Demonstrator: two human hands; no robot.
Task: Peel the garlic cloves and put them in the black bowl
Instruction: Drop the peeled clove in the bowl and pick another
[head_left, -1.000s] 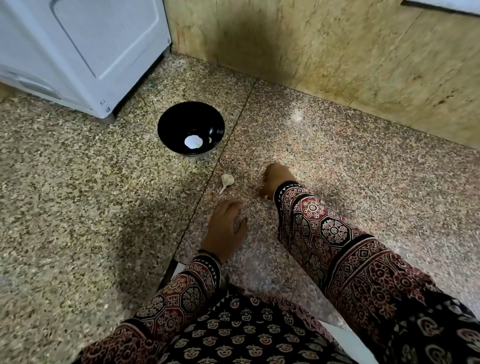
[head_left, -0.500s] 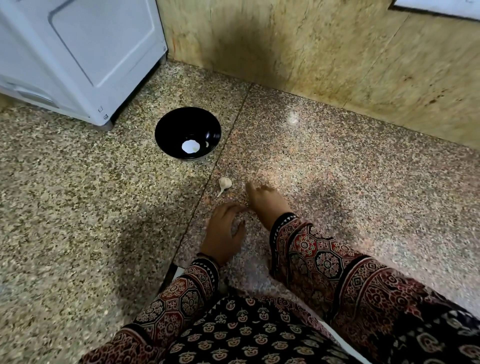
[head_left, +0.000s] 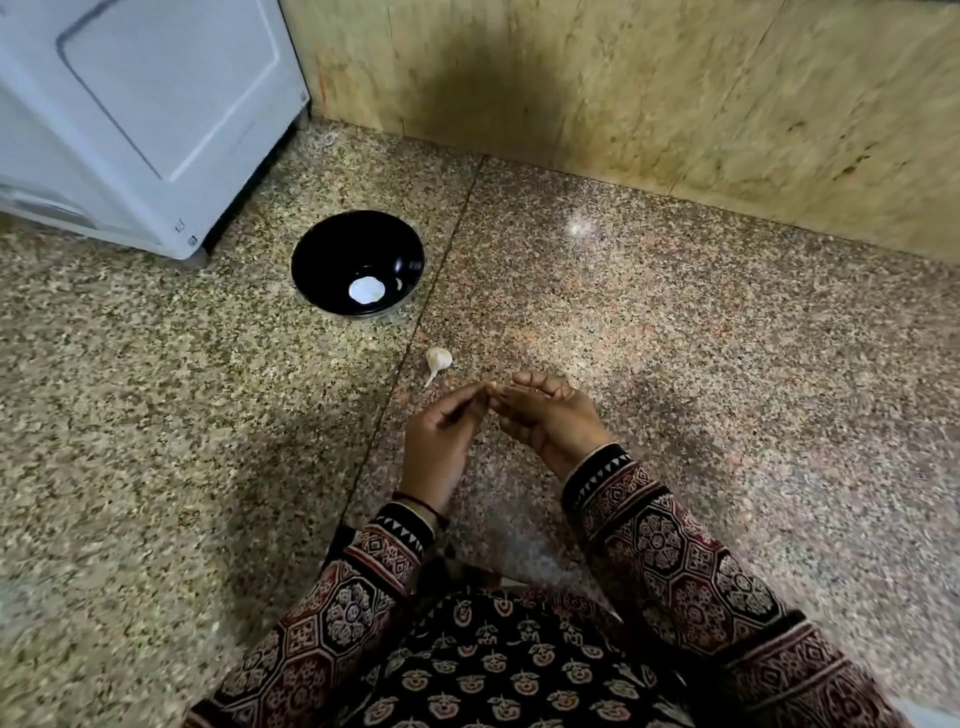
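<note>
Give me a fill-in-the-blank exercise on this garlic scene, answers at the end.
1. The round black bowl stands on the speckled stone ____.
2. The whitish garlic bulb lies between the bowl and the person's ____.
3. The left hand and right hand pinch a small pale piece with their ____.
4. The white appliance stands on the bowl's ____ side.
Answers: floor; hands; fingertips; left.

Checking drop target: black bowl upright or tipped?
Upright: the black bowl sits on the floor, opening facing up.
</note>
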